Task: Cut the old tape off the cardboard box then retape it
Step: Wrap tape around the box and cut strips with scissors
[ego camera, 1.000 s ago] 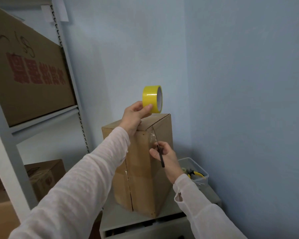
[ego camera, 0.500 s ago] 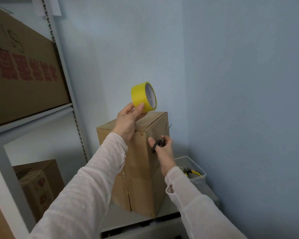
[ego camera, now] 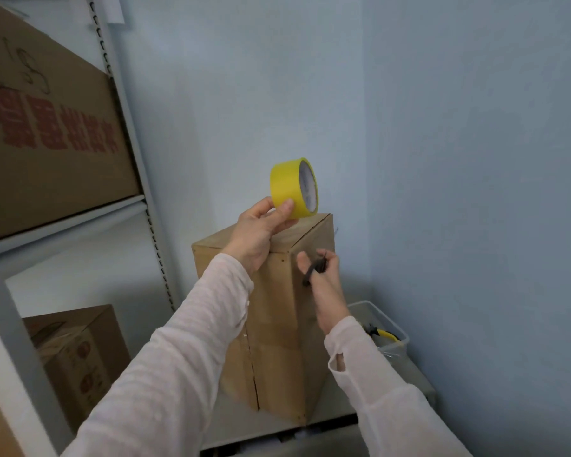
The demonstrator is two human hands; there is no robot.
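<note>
A tall brown cardboard box (ego camera: 277, 351) stands upright on a grey cabinet top (ego camera: 419, 387). My left hand (ego camera: 256, 234) rests over the box's top edge and holds a yellow tape roll (ego camera: 292, 189) upright above the box, thumb pressed on its rim. My right hand (ego camera: 323, 278) is at the box's upper right face and grips black-handled scissors (ego camera: 315, 268); the blades are mostly hidden behind the fingers. A strip of clear old tape glints near the box's left seam.
A clear plastic bin (ego camera: 384, 328) with yellow-handled tools sits right of the box by the blue wall. A grey metal shelf rack (ego camera: 139, 179) on the left carries a large printed carton (ego camera: 47, 133); a smaller carton (ego camera: 80, 354) sits below.
My right hand rose up the box's right face and turned the scissors from pointing down the face to upward. My left hand tilted the tape roll slightly and kept it above the box.
</note>
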